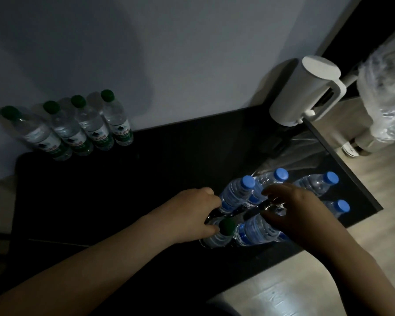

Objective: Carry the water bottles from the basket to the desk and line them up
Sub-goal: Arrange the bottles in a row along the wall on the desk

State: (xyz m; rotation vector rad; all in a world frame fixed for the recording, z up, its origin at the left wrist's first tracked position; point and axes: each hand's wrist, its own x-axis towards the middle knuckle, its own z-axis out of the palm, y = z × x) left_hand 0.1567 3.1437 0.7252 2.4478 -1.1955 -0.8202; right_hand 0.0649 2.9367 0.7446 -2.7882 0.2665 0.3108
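Several green-capped water bottles (78,131) stand in a row against the wall at the desk's back left. Near the right front corner of the black desk (146,179) sits a dark basket (237,212) whose outline is hard to make out in the dim light. It holds several blue-capped bottles (236,192) and one green-capped bottle (224,231). My left hand (192,215) curls round the left end of the basket's shiny handle bar, beside the green cap. My right hand (292,210) pinches the same bar further right, above a blue-labelled bottle (253,232).
A white kettle (306,92) stands at the desk's back right corner. Crumpled clear plastic (385,83) lies beyond the right edge. Pale wood floor (283,281) shows to the right and front of the desk. The wall runs along the desk's back.
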